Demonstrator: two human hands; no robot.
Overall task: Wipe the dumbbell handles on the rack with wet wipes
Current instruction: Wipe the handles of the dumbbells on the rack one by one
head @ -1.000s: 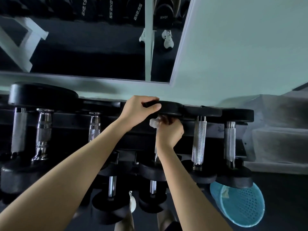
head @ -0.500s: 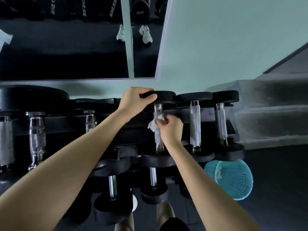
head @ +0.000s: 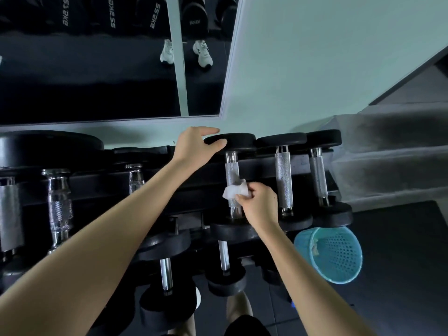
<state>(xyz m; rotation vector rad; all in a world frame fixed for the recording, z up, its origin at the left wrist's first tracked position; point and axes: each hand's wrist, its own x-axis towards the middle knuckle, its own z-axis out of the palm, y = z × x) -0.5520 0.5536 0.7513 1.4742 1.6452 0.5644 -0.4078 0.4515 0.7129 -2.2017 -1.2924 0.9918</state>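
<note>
A black dumbbell rack (head: pixel 300 163) holds several dumbbells with knurled silver handles. My right hand (head: pixel 260 203) pinches a crumpled white wet wipe (head: pixel 234 191) against the lower part of one handle (head: pixel 232 172) on the top row. My left hand (head: pixel 195 147) grips the far black head (head: pixel 238 139) of that same dumbbell, thumb on its rim. Two more handles (head: pixel 283 177) stand to the right of it on the same row.
A turquoise perforated waste basket (head: pixel 337 254) lies tilted on the dark floor at the rack's right end, with a used wipe inside. Lower-row dumbbells (head: pixel 166 272) sit near my legs. A mirror (head: pixel 97 57) hangs on the wall behind. Grey steps (head: pixel 388 151) rise at right.
My right hand has slid the wipe down the handle from near the far head toward the near end. My left hand keeps hold of the dumbbell head. The view has shifted left.
</note>
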